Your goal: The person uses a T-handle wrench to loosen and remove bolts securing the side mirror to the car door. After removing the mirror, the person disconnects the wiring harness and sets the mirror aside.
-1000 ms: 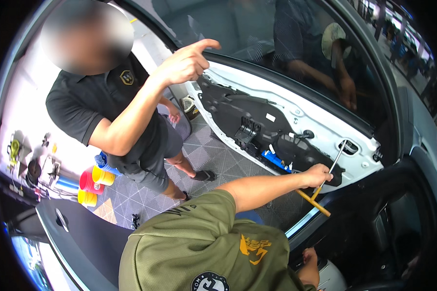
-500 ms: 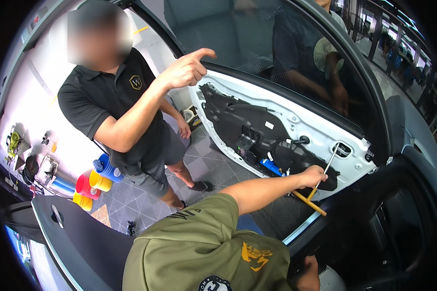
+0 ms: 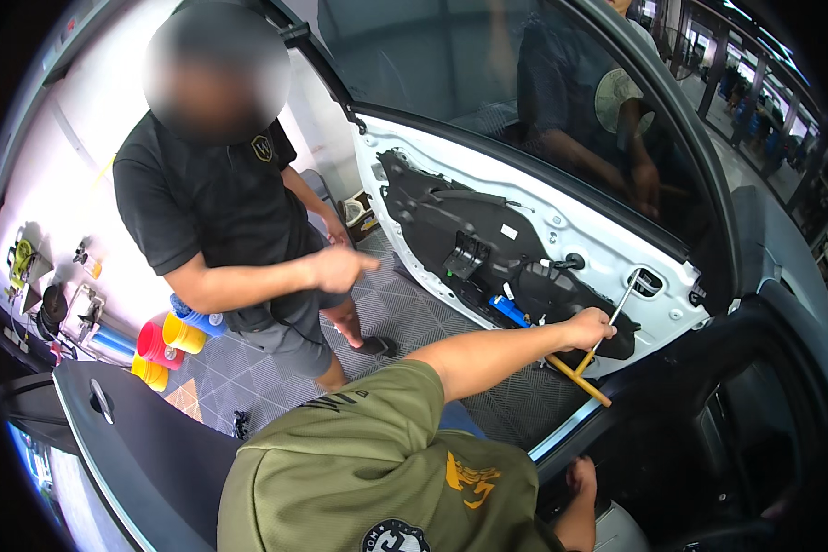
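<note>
My left hand (image 3: pixel 590 328) is closed around the steel shaft of a T-handled dent rod (image 3: pixel 579 369). The rod's yellow crossbar hangs below my fist. Its upper end reaches the oval opening in the white inner side of a car door (image 3: pixel 679 293), where the tip is hidden. My right hand (image 3: pixel 580 475) is low in the dark area beside the sill, fingers curled; anything inside them is hidden. Near my left hand, a blue part (image 3: pixel 509 311) sits on the door's black inner cover (image 3: pixel 451 213).
A co-worker in a black shirt (image 3: pixel 170 207) stands at left, a hand (image 3: pixel 345 269) held out toward the door. Red (image 3: pixel 159 343) and yellow (image 3: pixel 185 333) buckets stand behind. Another dark door panel (image 3: pixel 143 432) is at lower left. Dark window glass (image 3: pixel 488 120) spans the door's top.
The co-worker has leaned forward and lowered the raised pointing hand to waist height. My left hand keeps its hold on the dent rod, with its crossbar shifted slightly left in the view.
</note>
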The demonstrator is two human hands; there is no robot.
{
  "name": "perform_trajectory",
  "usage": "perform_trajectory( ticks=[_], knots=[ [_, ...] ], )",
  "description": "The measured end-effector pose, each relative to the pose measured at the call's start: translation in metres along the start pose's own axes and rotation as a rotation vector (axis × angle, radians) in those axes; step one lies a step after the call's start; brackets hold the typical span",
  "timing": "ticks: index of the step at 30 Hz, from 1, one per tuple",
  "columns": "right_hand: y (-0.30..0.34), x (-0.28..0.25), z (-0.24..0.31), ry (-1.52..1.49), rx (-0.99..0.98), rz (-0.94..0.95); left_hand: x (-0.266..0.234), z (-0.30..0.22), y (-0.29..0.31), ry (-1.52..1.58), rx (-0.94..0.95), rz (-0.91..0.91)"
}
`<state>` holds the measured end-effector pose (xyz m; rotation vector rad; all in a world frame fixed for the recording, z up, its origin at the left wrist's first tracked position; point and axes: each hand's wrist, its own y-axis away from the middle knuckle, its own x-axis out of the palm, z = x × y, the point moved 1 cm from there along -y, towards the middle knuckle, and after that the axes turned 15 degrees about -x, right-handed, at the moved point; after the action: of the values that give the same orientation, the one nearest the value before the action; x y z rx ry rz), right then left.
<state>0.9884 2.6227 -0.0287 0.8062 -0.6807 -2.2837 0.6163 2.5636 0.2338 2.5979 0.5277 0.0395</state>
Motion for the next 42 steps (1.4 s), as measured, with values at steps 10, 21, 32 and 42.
perform_trajectory(
  ticks=[10,21,32,42],
  knots=[
    [0.078,0.060,0.278,-0.977,-0.702,0.580,0.003,-0.003,0.005,0.100,0.025,0.083],
    [0.079,0.048,0.291,-0.615,-0.714,0.429,0.006,-0.006,-0.004,-0.051,0.051,0.070],
    [-0.044,0.011,0.343,-0.282,-0.794,0.144,-0.002,-0.055,-0.146,-0.082,-0.037,0.227],
    [-0.073,-0.027,0.387,0.594,-0.685,-0.630,0.040,-0.109,-0.238,0.037,-0.147,0.591]
  ],
)
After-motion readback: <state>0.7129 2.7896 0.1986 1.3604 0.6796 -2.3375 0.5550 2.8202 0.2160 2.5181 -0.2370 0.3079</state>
